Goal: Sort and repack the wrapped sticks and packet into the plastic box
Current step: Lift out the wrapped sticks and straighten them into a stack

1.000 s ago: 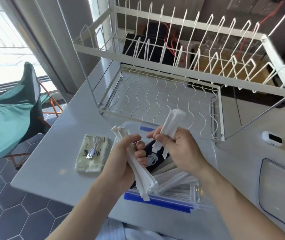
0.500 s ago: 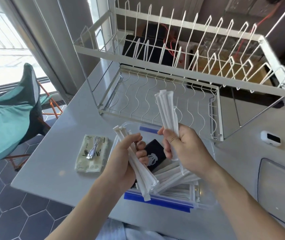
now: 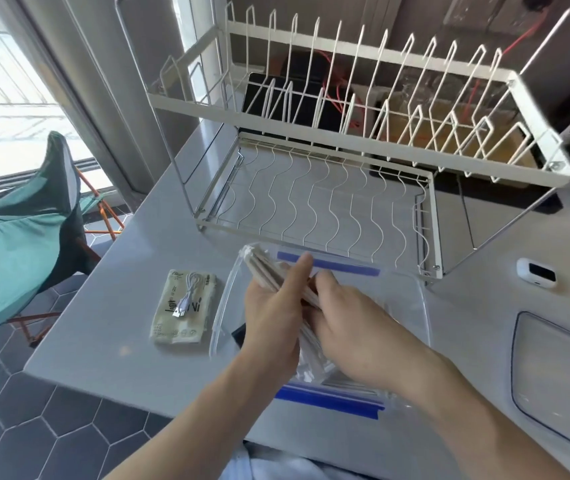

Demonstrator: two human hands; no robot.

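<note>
A clear plastic box [image 3: 418, 306] with blue clips stands on the grey counter near its front edge. Over the box, my left hand [image 3: 273, 313] and my right hand [image 3: 352, 320] press together round one bundle of paper-wrapped sticks [image 3: 262, 268], whose far ends poke out past my left fingers. More wrapped sticks [image 3: 311, 365] lie in the box under my hands. A dark packet's corner [image 3: 239, 336] shows at the box's left side. A pale green packet [image 3: 183, 306] with a white cable on it lies on the counter left of the box.
A white wire dish rack [image 3: 314, 188] stands right behind the box. The box's clear lid [image 3: 560, 375] lies at the right, with a small white device [image 3: 536, 273] beyond it. The counter edge drops to a tiled floor and a green folding chair [image 3: 20, 230] at the left.
My right hand has brought its raised sticks down and laid them against the bundle in my left hand. Both hands now hold one bundle, lower over the box.
</note>
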